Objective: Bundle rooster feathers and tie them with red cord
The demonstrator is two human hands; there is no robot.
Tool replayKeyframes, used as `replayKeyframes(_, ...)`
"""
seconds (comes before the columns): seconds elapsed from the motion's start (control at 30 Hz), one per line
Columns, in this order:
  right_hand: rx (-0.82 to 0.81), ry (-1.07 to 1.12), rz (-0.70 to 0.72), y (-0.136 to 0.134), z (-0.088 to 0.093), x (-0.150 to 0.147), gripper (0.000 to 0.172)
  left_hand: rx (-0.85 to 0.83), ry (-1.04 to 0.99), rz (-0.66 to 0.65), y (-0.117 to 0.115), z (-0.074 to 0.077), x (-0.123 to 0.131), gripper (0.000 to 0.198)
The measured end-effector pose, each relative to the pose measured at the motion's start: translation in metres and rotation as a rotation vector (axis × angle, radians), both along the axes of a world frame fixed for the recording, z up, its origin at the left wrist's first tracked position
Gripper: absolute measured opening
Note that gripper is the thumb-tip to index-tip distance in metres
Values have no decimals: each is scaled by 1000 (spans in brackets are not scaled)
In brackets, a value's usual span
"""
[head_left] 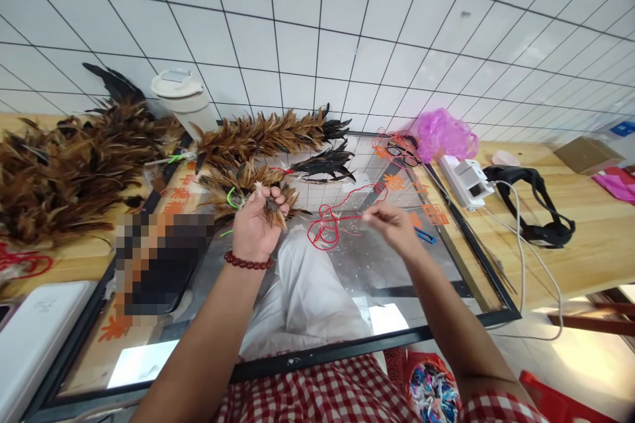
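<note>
My left hand (258,228), with a dark red bead bracelet at the wrist, is closed round a small bunch of brown feathers (278,210). Just behind it lies a pile of brown feathers (223,186) with bright green ties. On the right, my right hand (391,228) has its fingers pinched on the end of a red string (350,217). The rest of the string forms a loose tangle on the glass between my hands. Black feathers (325,164), bound in red at their base, lie beyond my left hand.
A feather garland (262,135) runs along the tiled wall near a white canister (181,99). A large feather heap (59,178) fills the left. Glasses (404,153), a pink plastic bag (444,135), a power strip (466,182) and a black strap (536,205) lie right. The glass has a black frame (397,342).
</note>
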State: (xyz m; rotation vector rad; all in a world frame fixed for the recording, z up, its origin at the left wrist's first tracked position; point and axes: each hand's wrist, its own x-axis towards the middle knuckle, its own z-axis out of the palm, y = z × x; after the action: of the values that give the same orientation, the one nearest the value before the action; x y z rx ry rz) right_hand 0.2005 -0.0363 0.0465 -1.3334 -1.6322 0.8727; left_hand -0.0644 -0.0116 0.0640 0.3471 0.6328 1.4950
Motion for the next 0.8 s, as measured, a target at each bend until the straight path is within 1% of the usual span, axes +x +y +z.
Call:
replayKeyframes(0.07,46,117,-169,-2,21,23,18,6,5,3,1,0,-1,16)
replayKeyframes(0.1,71,152,-201,-3,31,35,18,3,7,3,1,0,-1,16)
replayKeyframes(0.2,70,233,-157,-8,54,64,19,-10,10,5,1,0,-1,17)
replayKeyframes(0.3,25,276,-116,-12,63,76,20,-4,15,6,1,1,0,18)
replayKeyframes(0.37,-21,232,-85,-13,66,73,21,20,41,-16,-2,1,3,18)
replayKeyframes(0.43,-49,143,-46,-13,69,64,22,50,92,-72,-7,3,13,19)
replayKeyframes(0.53,-68,5,71,-13,74,42,24,67,168,-248,-18,7,37,22)
replayKeyframes(0.63,-1,-106,172,-10,76,19,26,78,238,-466,-29,12,63,28)
replayKeyframes(0.7,47,-83,199,-8,74,6,27,55,273,-575,-32,12,73,31)
replayKeyframes(0.73,30,-18,214,-7,72,1,27,43,291,-604,-33,11,75,32)
replayKeyframes(0.8,-83,198,255,-5,65,-7,27,30,325,-619,-32,8,76,33)
